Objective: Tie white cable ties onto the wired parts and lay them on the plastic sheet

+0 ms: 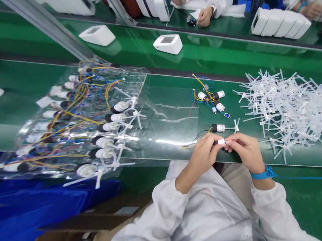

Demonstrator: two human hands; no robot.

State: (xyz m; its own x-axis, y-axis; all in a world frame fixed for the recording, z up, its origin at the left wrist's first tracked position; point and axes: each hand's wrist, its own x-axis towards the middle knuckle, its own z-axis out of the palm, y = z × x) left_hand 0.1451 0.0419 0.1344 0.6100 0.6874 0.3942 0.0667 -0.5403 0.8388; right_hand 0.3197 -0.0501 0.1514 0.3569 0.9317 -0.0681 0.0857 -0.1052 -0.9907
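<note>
Left fingers (215,151) and right fingers (236,138) pinched a small white piece (221,141) near the green desk's edge (314,154). Beyond, a black-and-white cylinder (218,128) lay before wire-tangled white cylinders (219,95), between clear plastic sheeting (131,73) and heaped white strips (294,104); white boxy devices (168,44) sat farther.

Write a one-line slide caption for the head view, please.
Left hand and right hand meet at a small white part over a green bench, near a heap of white strips.
</note>
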